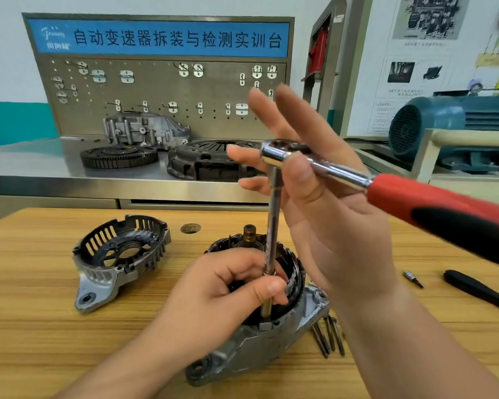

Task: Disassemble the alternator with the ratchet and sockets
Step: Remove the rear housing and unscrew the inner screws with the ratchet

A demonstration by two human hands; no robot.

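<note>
The alternator body [254,349] stands on the wooden table, its stator windings and rotor shaft [249,233] exposed on top. A chrome ratchet [337,171] with a red and black handle carries a long extension bar [271,240] reaching straight down onto a bolt at the housing's rim. My left hand [225,292] pinches the lower part of the extension between thumb and fingers. My right hand [314,197] has its thumb laid over the ratchet neck beside the head, with the fingers spread straight behind it. The removed rear cover [116,257] lies to the left.
Several long through bolts [327,336] lie right of the alternator. A small bit [412,279] and a black-handled tool [478,290] rest further right. Behind the table, a steel bench carries a flywheel [118,156], a clutch cover [202,162] and a gearbox housing [144,129].
</note>
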